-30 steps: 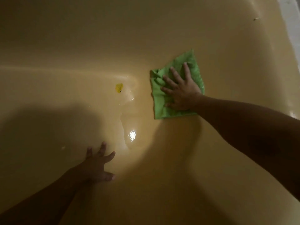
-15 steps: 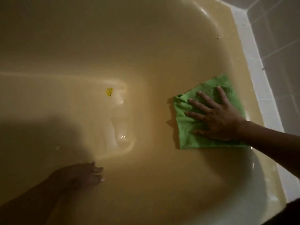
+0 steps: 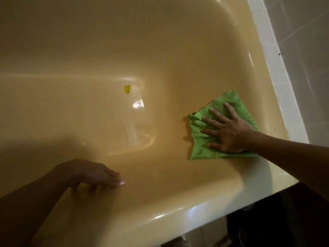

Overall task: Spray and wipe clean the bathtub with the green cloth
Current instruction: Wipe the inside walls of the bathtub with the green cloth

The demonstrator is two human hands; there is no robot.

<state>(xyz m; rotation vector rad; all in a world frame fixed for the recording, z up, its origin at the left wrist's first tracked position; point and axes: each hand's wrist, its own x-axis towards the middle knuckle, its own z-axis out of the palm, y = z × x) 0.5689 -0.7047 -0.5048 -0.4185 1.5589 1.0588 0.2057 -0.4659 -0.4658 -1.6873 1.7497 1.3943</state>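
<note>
1. The left hand [image 3: 94, 172] reaches in from the lower left and rests palm down on the near inner wall of the glossy cream-yellow bathtub [image 3: 160, 50]. Its fingers lie close together and fairly straight, pointing right, with the tips touching the surface. It holds nothing. The hand is a little blurred.
2. A small bright yellow scrap [image 3: 127, 89] lies on the tub floor, near the curved end of the flat bottom.
3. Just right of and below the scrap, a white patch of glare [image 3: 138, 104] shines on the wet-looking floor.
4. The rumpled green microfibre cloth [image 3: 201, 150] lies spread on the sloping inner wall at the tub's right end, well apart from the scrap and just below the rim.
5. The right hand [image 3: 229, 132] presses flat on the cloth with fingers straight and spread wide, pointing up and left. It does not pinch the fabric.
6. A white tiled ledge [image 3: 277, 72] borders the tub's right rim.
7. Beyond the ledge stands a grey tiled wall [image 3: 306, 50].
</note>
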